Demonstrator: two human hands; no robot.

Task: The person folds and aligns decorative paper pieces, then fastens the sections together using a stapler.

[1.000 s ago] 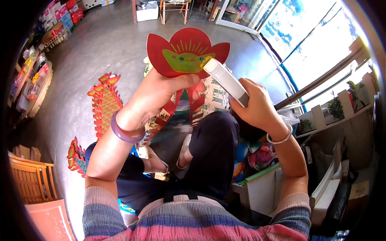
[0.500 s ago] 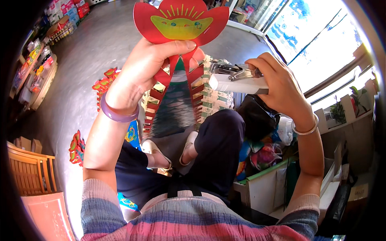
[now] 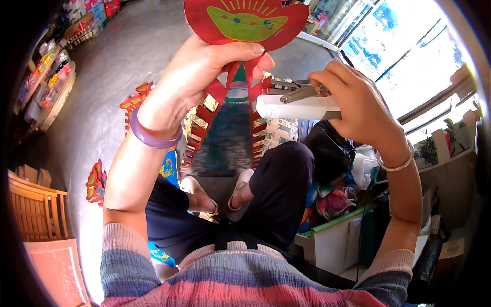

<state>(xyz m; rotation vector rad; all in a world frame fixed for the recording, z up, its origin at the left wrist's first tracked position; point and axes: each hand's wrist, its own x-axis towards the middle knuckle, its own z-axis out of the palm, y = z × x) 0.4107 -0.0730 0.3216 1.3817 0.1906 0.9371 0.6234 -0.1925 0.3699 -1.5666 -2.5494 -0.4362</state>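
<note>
My left hand (image 3: 202,71) is closed on a red paper decoration (image 3: 202,25), thumb in front and fingertips behind. Its lobed top carries a yellow-green ingot shape, and two red slitted strips spread downward beneath the hand. In my right hand (image 3: 360,105) is a stapler (image 3: 299,107) with a white body and metal parts, held on its side. The stapler's left end comes close to the right-hand strip, just below my left fingers. Whether its jaws touch the paper, I cannot tell.
Similar red paper pieces (image 3: 95,181) lie on the floor to the left. A wooden chair (image 3: 38,210) stands at the lower left, with shelves of goods (image 3: 56,94) beyond it. A black bag (image 3: 327,148) and plastic bags (image 3: 363,169) sit by my right knee.
The red paper decoration has shifted right and slightly up with my left hand. The stapler has come a little to the left, nearer to the strip below those fingers.
</note>
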